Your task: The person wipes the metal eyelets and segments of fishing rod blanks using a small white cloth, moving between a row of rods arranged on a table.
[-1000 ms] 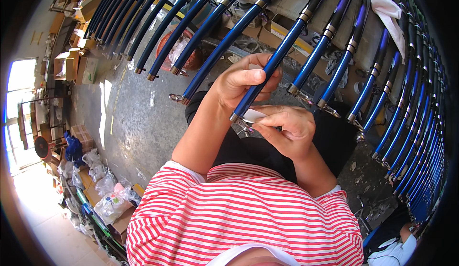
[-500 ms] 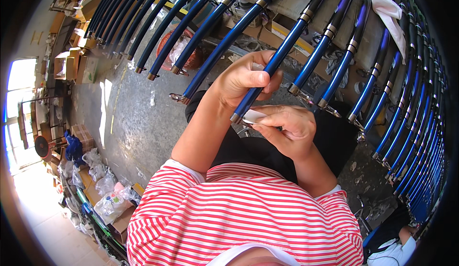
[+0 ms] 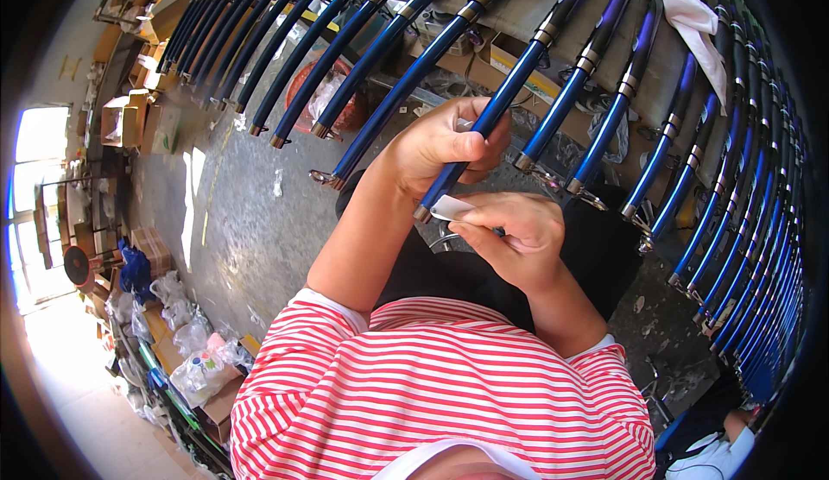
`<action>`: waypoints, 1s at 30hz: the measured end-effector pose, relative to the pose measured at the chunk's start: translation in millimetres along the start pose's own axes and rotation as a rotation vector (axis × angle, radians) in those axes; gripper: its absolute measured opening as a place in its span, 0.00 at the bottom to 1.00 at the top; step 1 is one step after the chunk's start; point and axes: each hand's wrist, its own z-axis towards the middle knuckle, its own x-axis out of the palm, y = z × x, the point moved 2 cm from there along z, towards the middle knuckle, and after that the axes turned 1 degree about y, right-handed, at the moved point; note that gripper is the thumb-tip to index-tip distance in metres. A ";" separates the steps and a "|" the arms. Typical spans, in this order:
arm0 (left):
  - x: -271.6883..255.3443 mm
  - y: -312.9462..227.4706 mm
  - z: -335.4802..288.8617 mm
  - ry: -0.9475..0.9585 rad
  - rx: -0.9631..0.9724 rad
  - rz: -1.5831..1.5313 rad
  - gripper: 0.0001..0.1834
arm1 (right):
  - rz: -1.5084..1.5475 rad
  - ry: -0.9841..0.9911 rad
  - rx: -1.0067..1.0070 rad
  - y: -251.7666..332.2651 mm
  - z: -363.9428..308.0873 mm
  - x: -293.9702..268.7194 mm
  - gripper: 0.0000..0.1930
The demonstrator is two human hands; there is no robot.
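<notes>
Glossy blue, the rod (image 3: 524,66) slants from 1 o'clock down to its metal-capped end near the dial's centre. The left hand (image 3: 436,142) is clamped round it, thumb in front; the right hand (image 3: 516,231), just past 3 o'clock from that end, pinches a small white piece (image 3: 451,208). Compared with 1 second ago, the piece sits farther left, overlapping the rod's edge, and the ring fitting below the tip is out of sight. Work now seems centred on the rod's end; whether the piece touches, I cannot tell.
</notes>
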 end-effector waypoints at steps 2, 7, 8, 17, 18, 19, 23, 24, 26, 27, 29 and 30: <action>-1.2 -0.6 1.3 0.017 0.009 -0.040 0.26 | 0.007 -0.036 0.014 0.4 -2.1 -0.4 0.06; -25.6 16.6 13.6 -0.116 0.067 -0.292 0.23 | -0.060 -0.142 -0.014 8.0 -11.9 -14.6 0.06; -38.9 26.3 17.4 -0.171 0.065 -0.238 0.22 | -0.079 -0.163 -0.032 10.3 -13.9 -18.4 0.06; 9.5 29.4 60.7 -0.032 0.085 -0.453 0.21 | -0.100 -0.328 0.072 7.0 -40.1 -48.4 0.05; 8.8 31.5 58.4 -0.007 0.082 -0.487 0.21 | -0.093 -0.335 0.084 7.0 -40.8 -49.4 0.05; 6.2 35.5 53.2 0.037 0.095 -0.478 0.21 | -0.087 -0.341 0.096 7.1 -40.9 -50.5 0.05; 9.7 44.0 31.4 0.008 0.118 -0.503 0.24 | -0.089 -0.273 0.113 9.5 -37.6 -51.6 0.05; 10.4 44.2 28.5 0.018 0.104 -0.497 0.24 | -0.058 -0.256 0.118 9.0 -37.9 -50.4 0.05; 10.5 44.5 22.7 0.038 0.076 -0.485 0.26 | 0.004 -0.219 0.128 7.2 -39.0 -46.5 0.06; 11.3 44.5 20.8 0.051 0.063 -0.479 0.27 | 0.017 -0.219 0.113 5.9 -39.1 -45.1 0.06; 15.3 47.9 20.7 0.072 0.121 -0.525 0.27 | 0.044 -0.221 0.084 3.1 -39.1 -41.8 0.06; 16.7 49.4 21.3 0.083 0.151 -0.547 0.27 | 0.042 -0.218 0.079 2.8 -38.6 -41.1 0.06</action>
